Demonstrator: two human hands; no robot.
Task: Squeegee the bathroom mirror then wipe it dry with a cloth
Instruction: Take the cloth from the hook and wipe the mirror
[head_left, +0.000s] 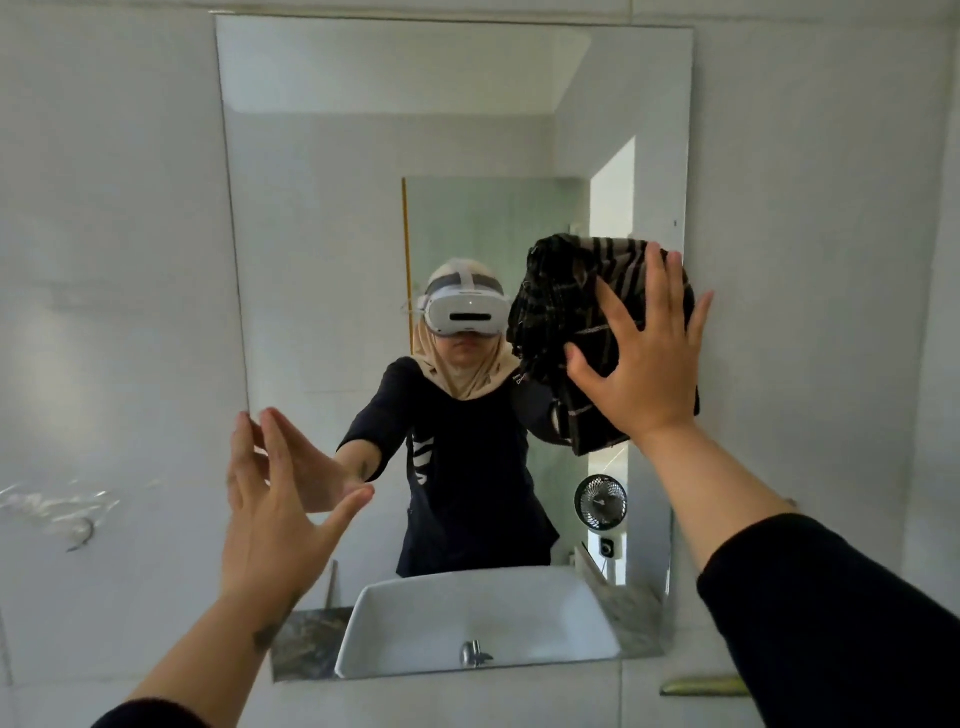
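The frameless bathroom mirror (332, 218) hangs on the pale tiled wall straight ahead. My right hand (647, 358) lies flat, fingers spread, pressing a dark striped cloth (563, 306) against the glass near the mirror's right edge, at mid height. The cloth bunches out to the left of and below my palm. My left hand (275, 499) is held up by the mirror's lower left edge with fingers apart and nothing in it; its fingertips are close to the glass. No squeegee is in view.
The mirror reflects a white basin, a tap, a small black fan and a person wearing a headset. A hook (83, 535) sticks out of the wall at the left. A brass-coloured bar (704, 686) is on the wall under the mirror's right corner.
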